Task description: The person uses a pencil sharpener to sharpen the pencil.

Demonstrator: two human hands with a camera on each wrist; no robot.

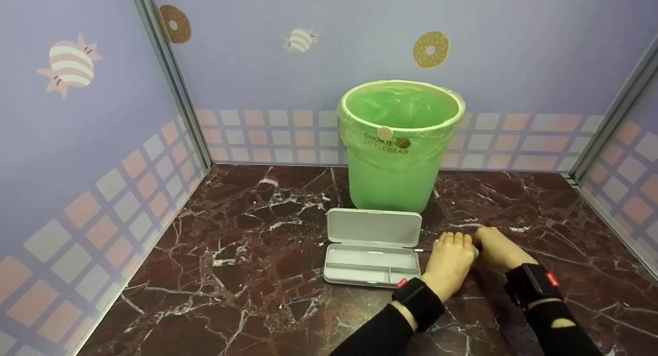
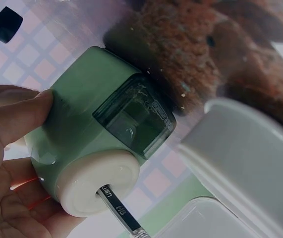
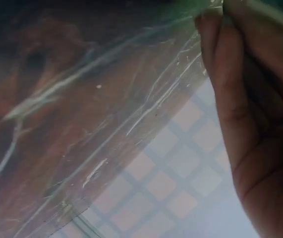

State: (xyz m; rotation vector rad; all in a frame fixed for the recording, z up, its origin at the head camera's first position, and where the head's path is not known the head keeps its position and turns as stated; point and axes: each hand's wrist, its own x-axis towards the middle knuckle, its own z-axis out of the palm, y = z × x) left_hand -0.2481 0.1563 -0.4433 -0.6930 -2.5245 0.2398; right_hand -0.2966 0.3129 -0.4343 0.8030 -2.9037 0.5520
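Observation:
A pale green pencil sharpener (image 2: 96, 124) with a dark clear drawer stands on the marble table (image 1: 247, 253). In the head view only a sliver of the sharpener (image 1: 475, 251) shows between my hands. My left hand (image 1: 452, 250) grips it from the left and above, and in the left wrist view the thumb and palm of that hand (image 2: 12, 163) wrap its side. A dark pencil (image 2: 119, 210) is pushed into its white front and points at the case; the pencil (image 1: 422, 250) looks thin from above. My right hand (image 1: 493, 245) curls round the sharpener's right end, where the fingers of that hand (image 3: 250, 124) reach a green edge.
An open grey pencil case (image 1: 374, 227) lies just left of my hands, lid back; its white edge (image 2: 250, 163) fills the left wrist view's right side. A green lined bin (image 1: 398, 145) stands behind it. Patterned walls (image 1: 92, 140) enclose the table on three sides.

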